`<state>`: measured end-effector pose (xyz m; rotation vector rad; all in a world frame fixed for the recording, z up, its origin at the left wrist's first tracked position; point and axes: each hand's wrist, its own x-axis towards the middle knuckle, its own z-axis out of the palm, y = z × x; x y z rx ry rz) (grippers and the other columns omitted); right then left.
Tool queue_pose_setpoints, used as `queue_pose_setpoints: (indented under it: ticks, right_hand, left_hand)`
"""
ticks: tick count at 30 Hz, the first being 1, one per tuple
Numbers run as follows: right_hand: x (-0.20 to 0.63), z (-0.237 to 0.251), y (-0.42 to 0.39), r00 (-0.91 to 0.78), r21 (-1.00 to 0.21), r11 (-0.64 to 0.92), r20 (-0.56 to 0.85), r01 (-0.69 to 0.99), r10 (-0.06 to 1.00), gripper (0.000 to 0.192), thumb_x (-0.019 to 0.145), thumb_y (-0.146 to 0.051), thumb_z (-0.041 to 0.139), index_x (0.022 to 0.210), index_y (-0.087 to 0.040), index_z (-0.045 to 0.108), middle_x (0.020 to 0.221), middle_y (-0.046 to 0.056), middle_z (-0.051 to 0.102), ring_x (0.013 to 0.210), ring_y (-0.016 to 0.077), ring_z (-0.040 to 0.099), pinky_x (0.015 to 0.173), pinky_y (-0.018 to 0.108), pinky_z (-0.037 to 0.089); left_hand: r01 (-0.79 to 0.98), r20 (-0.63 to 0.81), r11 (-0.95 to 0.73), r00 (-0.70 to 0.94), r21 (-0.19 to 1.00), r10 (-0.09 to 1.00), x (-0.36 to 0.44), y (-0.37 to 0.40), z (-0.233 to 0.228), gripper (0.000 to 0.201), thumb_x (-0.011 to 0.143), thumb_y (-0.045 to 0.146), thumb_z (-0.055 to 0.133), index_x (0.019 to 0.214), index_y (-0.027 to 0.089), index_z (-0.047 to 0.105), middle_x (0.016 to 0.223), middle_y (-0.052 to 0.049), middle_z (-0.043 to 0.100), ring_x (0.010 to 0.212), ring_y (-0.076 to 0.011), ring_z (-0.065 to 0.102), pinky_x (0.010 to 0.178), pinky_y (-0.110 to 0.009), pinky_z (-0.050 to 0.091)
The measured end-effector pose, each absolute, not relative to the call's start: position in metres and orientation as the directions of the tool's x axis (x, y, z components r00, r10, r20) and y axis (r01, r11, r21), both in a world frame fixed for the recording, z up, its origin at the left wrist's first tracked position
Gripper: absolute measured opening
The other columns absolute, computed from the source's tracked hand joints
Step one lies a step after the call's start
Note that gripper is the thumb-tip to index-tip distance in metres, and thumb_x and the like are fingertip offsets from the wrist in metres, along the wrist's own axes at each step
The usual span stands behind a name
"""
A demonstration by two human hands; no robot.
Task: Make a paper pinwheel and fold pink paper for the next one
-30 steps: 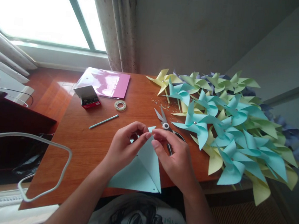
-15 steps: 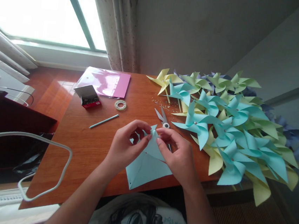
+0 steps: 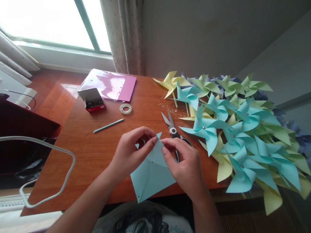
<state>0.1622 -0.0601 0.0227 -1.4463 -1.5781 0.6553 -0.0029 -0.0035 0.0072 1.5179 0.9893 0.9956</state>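
A light blue paper square, cut in along its diagonals and dotted with small holes, hangs tilted between my hands over the table's front edge. My left hand pinches its far corner between thumb and fingers. Close beside it, my right hand has thumb and fingertips closed on the same paper near that corner. Black-handled scissors lie with parted blades just past my right hand, which partly covers their handles. Whether any small piece sits between my fingertips is hidden.
Many finished paper pinwheels fill the table's right side. Tiny beads lie scattered near them. Beyond my left hand are a blue paper stick, a tape roll, an opened red box and a pink paper pack. A white cable loops at left.
The paper has turned slightly, its near corner shifting right and toward me. My right hand has moved a little lower, uncovering more of the scissors' handles.
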Motion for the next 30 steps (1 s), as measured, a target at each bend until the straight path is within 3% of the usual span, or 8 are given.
queue_pose_setpoints:
  ticks: [7, 13, 16, 19, 26, 30]
  right_hand:
    - [0.163, 0.024, -0.061, 0.035, -0.834, 0.209, 0.263, 0.51, 0.964, 0.018, 0.092, -0.012, 0.06, 0.1, -0.022, 0.073, 0.09, 0.003, 0.073, 0.082, 0.0174, 0.067, 0.077, 0.029, 0.054]
    - [0.162, 0.022, -0.06, 0.02, -0.839, 0.232, 0.278, 0.491, 0.96, 0.018, 0.092, -0.012, 0.061, 0.099, -0.023, 0.073, 0.091, 0.003, 0.074, 0.082, 0.0176, 0.068, 0.078, 0.029, 0.055]
    - [0.162, 0.022, -0.06, 0.016, -0.857, 0.214, 0.251, 0.469, 0.968, 0.015, 0.091, -0.013, 0.062, 0.096, -0.022, 0.073, 0.088, 0.002, 0.073, 0.08, 0.0169, 0.067, 0.076, 0.028, 0.054]
    - [0.163, 0.022, -0.06, 0.052, -0.885, 0.168, 0.211, 0.435, 0.976, 0.013, 0.091, -0.014, 0.062, 0.094, -0.021, 0.074, 0.086, 0.002, 0.072, 0.078, 0.0166, 0.067, 0.073, 0.028, 0.054]
    - [0.177, 0.008, -0.059, 0.29, -0.95, 0.013, 0.108, 0.312, 0.951, 0.009, 0.089, -0.027, 0.068, 0.093, -0.023, 0.076, 0.091, 0.004, 0.076, 0.079, 0.0196, 0.071, 0.069, 0.029, 0.058]
    - [0.188, 0.0, -0.058, 0.392, -0.973, -0.044, 0.05, 0.226, 0.919, 0.014, 0.086, -0.033, 0.073, 0.095, -0.024, 0.077, 0.093, 0.004, 0.079, 0.082, 0.0218, 0.073, 0.073, 0.033, 0.061]
  left_hand:
    - [-0.08, -0.117, 0.157, 0.374, 0.984, 0.92, -0.004, -0.005, 0.019, 0.024, 0.082, 0.038, 0.077, 0.079, 0.017, 0.066, 0.068, 0.001, 0.055, 0.061, -0.012, 0.047, 0.055, -0.023, 0.037]
    - [-0.144, -0.18, 0.269, 0.448, 0.952, 0.876, -0.007, -0.002, 0.019, 0.022, 0.081, 0.037, 0.077, 0.081, 0.017, 0.067, 0.077, -0.001, 0.056, 0.064, -0.0115, 0.045, 0.053, -0.022, 0.033]
    - [-0.144, -0.222, 0.32, 0.463, 0.936, 0.858, -0.007, -0.002, 0.017, 0.023, 0.081, 0.038, 0.076, 0.081, 0.018, 0.067, 0.072, 0.001, 0.053, 0.059, -0.0102, 0.041, 0.052, -0.022, 0.031]
    - [-0.121, -0.201, 0.267, 0.39, 0.956, 0.899, -0.006, -0.002, 0.018, 0.023, 0.081, 0.038, 0.077, 0.081, 0.018, 0.067, 0.07, 0.001, 0.054, 0.061, -0.011, 0.044, 0.054, -0.022, 0.035]
    - [-0.033, 0.012, -0.008, 0.094, 0.999, 0.995, -0.007, -0.003, 0.022, 0.019, 0.088, 0.038, 0.07, 0.085, 0.019, 0.07, 0.076, -0.001, 0.061, 0.066, -0.0141, 0.05, 0.058, -0.026, 0.04]
    - [-0.019, 0.057, -0.056, 0.062, 0.998, 0.996, -0.01, -0.001, 0.02, 0.019, 0.09, 0.037, 0.068, 0.086, 0.019, 0.07, 0.08, -0.002, 0.065, 0.068, -0.0147, 0.053, 0.061, -0.026, 0.042]
